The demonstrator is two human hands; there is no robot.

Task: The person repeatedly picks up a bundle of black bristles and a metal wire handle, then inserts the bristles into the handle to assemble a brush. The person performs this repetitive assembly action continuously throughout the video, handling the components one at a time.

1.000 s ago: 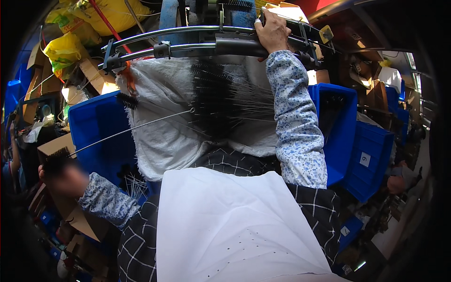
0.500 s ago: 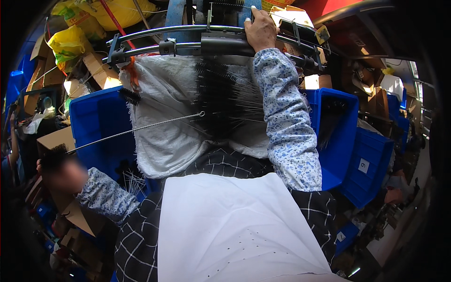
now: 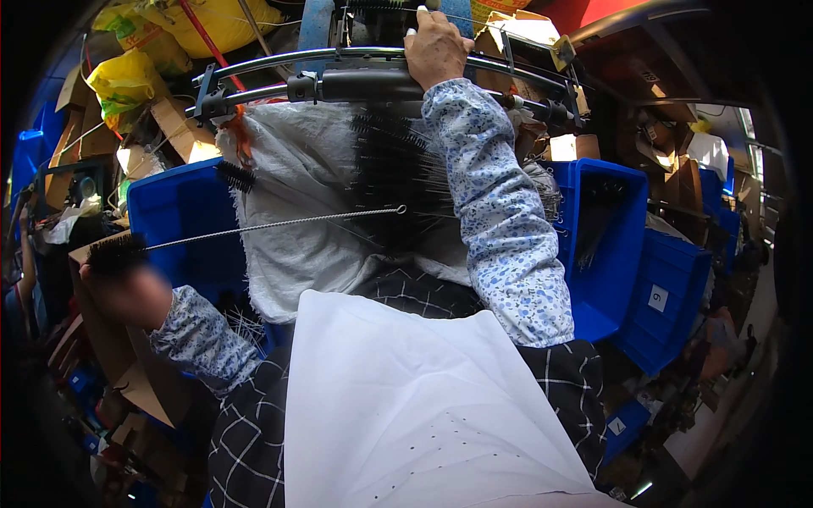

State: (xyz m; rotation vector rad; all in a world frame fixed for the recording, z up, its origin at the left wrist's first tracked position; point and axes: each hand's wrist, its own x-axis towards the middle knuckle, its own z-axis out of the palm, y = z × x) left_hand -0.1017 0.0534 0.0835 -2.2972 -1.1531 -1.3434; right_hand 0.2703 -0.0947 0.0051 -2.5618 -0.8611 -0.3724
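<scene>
My left hand (image 3: 131,295), blurred, is out at the left, holding a twisted-wire brush (image 3: 279,225) by its black bristle end. The looped wire end reaches over the middle of my lap. At the top, my right hand (image 3: 436,51) is closed over the sliding carriage (image 3: 373,85) of a machine with curved metal rails (image 3: 262,61); its fingertips are near a thin wire. Another black brush (image 3: 385,4) shows at the machine's top edge. A heap of black wire brushes (image 3: 394,178) lies on a white woven sack (image 3: 296,220) across my lap, partly behind my right forearm.
Blue bins stand on both sides, one at the left (image 3: 182,203) and one at the right (image 3: 622,254), each with brushes inside. Cardboard (image 3: 110,339) is beside my left hand. Yellow sacks (image 3: 127,76) and a red pole (image 3: 203,34) are at the far left.
My right hand and the carriage have slid left along the rails. My left hand has moved slightly up and right, carrying the brush, so its loop sits farther right.
</scene>
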